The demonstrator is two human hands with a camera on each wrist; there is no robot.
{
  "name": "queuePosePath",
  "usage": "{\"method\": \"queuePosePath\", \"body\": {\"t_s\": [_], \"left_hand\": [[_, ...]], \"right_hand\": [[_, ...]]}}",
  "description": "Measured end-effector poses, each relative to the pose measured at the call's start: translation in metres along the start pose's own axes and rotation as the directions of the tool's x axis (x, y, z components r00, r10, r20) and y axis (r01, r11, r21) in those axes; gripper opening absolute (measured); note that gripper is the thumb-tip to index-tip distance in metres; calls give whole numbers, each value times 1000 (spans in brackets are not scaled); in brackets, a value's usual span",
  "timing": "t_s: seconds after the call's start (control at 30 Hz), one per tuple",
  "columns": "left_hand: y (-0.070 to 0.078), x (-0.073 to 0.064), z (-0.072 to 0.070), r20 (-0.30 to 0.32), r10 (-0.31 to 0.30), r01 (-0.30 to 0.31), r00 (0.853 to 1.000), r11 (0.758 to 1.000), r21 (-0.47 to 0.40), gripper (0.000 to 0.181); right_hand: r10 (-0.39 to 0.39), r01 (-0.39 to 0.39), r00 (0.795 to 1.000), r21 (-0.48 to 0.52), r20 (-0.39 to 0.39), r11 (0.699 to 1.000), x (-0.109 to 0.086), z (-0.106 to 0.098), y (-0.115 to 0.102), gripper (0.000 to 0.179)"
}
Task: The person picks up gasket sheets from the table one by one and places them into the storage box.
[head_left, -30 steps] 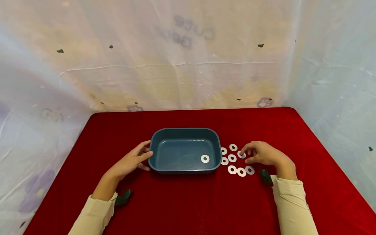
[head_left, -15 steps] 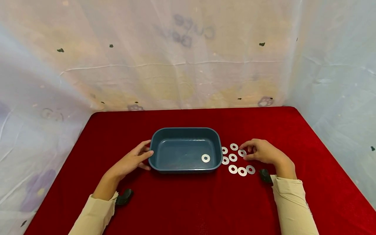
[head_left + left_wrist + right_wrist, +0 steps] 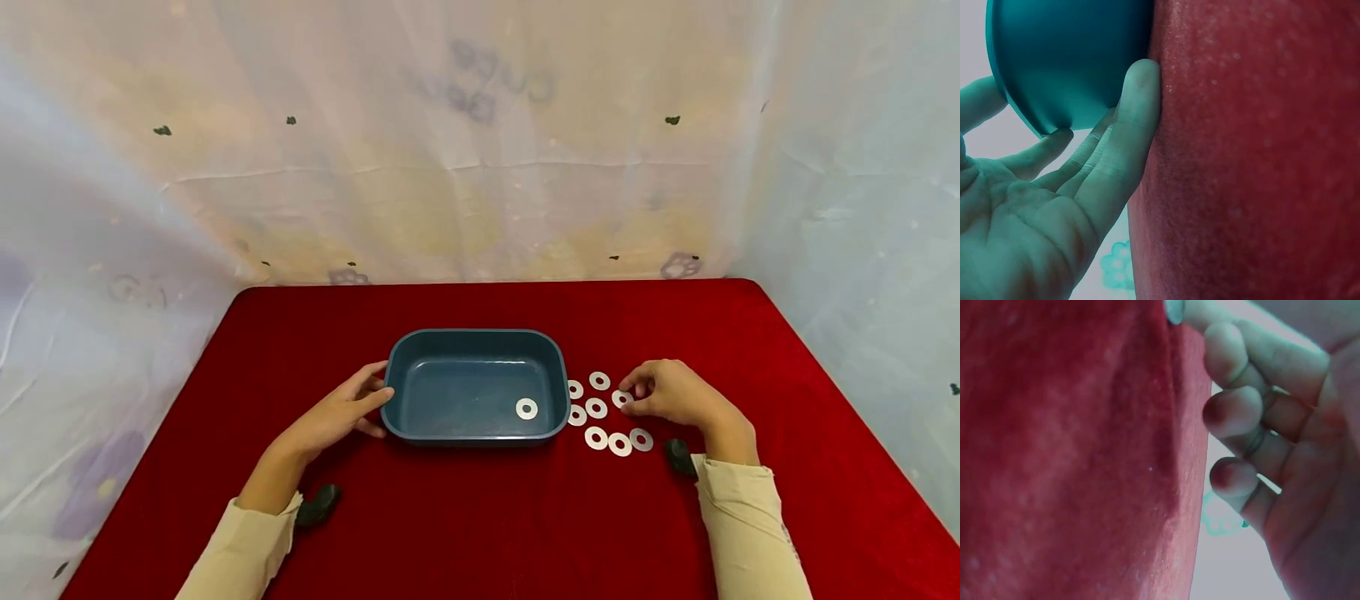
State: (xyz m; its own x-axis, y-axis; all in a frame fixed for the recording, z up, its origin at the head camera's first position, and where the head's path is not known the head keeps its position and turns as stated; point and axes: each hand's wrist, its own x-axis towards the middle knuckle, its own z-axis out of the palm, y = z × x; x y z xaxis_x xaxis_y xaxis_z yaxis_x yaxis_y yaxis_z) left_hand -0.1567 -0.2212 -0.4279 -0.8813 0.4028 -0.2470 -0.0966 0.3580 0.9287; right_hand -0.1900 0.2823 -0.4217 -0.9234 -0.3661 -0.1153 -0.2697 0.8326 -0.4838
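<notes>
A blue-grey rectangular plastic tub (image 3: 480,438) stands on the red cloth, with one flat metal washer (image 3: 527,408) lying in it. My left hand (image 3: 337,417) rests at the tub's left end; its thumb touches the rim and its fairly straight fingers lie against the outer wall (image 3: 1072,62). Right of the tub, my right hand (image 3: 675,396) pinches a washer (image 3: 622,399) by its edges between thumb and index finger, low over the cloth. In the right wrist view, its other fingers (image 3: 1232,412) are curled, and only a bit of the washer (image 3: 1174,310) shows.
Several more washers (image 3: 596,408) lie loose between the tub and my right hand, two partly hidden by the tub's right rim. Dark wrist-worn pieces (image 3: 318,505) sit below both wrists. A patterned curtain (image 3: 480,200) hangs behind and beside the table (image 3: 480,533).
My right index finger and thumb have come to the washer's edges, after the index finger lay on top of it. The left hand and tub have stayed put.
</notes>
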Motion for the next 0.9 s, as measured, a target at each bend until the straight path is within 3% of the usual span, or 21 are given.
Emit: {"method": "queuePosePath", "body": {"t_s": [0.23,0.53,0.9], "left_hand": [[-1,-2,1,-1,-3,3,1000,1000,-6,66],[-1,-1,-1,2,-2,2,1000,1000,5,65],[-2,0,-1,5,1,-1,1000,1000,4,65]], "right_hand": [[16,-17,999,-41,-31,999,0,4,0,14],[32,-41,991,-62,-131,997,-4,-4,-6,17],[24,-33,987,-54,-157,998,-4,-7,-11,14]]}}
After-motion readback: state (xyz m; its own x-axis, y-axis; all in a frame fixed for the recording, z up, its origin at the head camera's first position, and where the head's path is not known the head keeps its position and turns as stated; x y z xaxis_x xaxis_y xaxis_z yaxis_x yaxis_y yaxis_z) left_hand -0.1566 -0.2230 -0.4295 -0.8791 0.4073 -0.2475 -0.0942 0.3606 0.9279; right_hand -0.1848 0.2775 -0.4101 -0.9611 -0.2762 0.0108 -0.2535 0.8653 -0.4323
